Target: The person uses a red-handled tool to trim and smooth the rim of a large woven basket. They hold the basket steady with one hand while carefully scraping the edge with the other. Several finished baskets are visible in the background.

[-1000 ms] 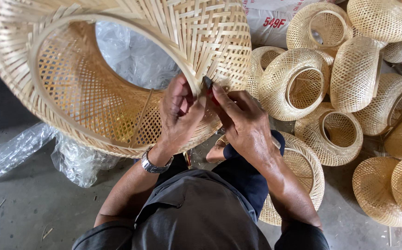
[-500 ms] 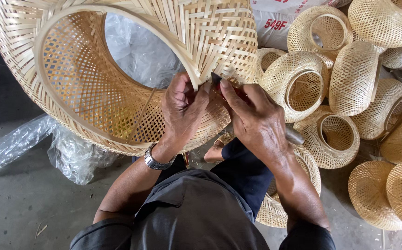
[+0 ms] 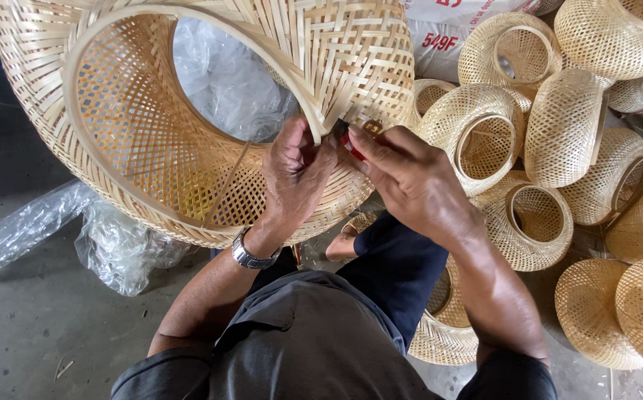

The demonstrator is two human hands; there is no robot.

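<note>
Both hands' fingers [image 3: 303, 152] pinched on big woven bamboo basket's [image 3: 144, 155] smooth rim.

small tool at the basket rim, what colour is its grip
Red, as far as shows: the tool is mostly hidden between the right hand and left hand. Head view.

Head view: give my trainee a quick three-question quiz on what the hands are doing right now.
1. True or false: the left hand pinches the rim of the large woven basket.
2. Which hand holds the small red tool?
3. The smaller baskets lie: A) on the person's right, B) inside the large one.

Key: 1 true. 2 the right hand. 3 A.
</note>
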